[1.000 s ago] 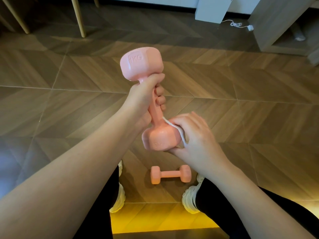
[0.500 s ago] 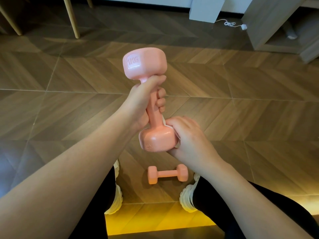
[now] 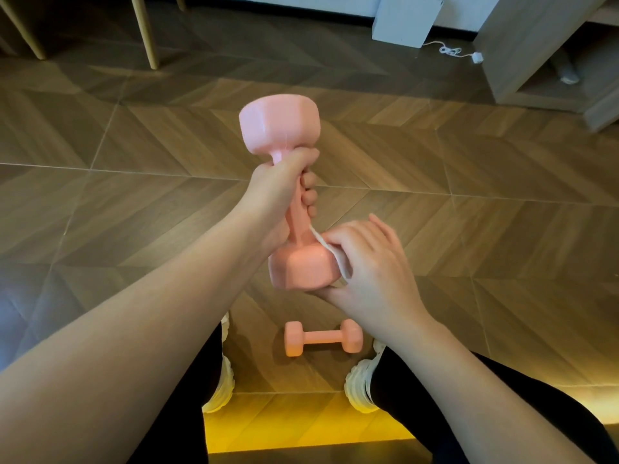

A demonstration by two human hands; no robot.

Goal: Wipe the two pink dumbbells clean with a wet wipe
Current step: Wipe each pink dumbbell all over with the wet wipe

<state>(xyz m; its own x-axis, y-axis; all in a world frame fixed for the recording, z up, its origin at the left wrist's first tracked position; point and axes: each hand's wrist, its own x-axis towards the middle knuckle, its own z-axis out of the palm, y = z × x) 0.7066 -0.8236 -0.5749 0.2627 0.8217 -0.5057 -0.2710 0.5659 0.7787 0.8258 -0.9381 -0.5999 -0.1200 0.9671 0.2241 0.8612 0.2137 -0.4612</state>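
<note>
- Above the floor: dumbbell upright, left hand curled round its bar.
- Right hand clamps wet wipe on lower head; dumbbell turned since a second ago, fresh face offered.
- Second dumbbell on floor between shoes, likely still to do.

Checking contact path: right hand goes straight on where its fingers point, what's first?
The wet wipe it holds, then at once the lower head of the held dumbbell; the right hand cups that head, seemingly no gap.
</note>
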